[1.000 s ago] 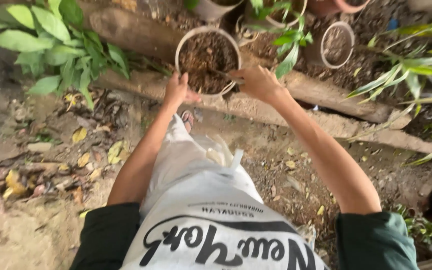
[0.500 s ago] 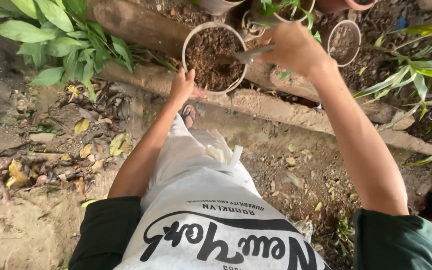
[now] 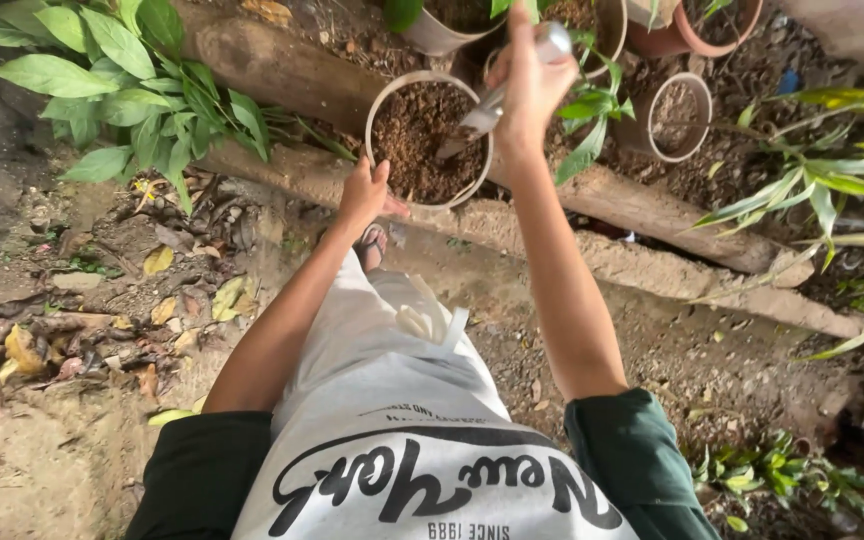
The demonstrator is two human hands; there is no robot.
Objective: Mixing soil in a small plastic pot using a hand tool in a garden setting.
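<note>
Our left hand (image 3: 364, 193) rests with fingers curled on the near rim of the pot (image 3: 430, 137), which sits on the edge of the log (image 3: 652, 215) bordering the bed. Our right hand (image 3: 527, 85) has its grip pressed tight around the handle of the trowel (image 3: 472, 122), blade tip angled down into the dark soil (image 3: 417, 135) near the pot's right side. We judge it best to brace the pot firmly and work shallowly so no soil spills over the rim.
</note>
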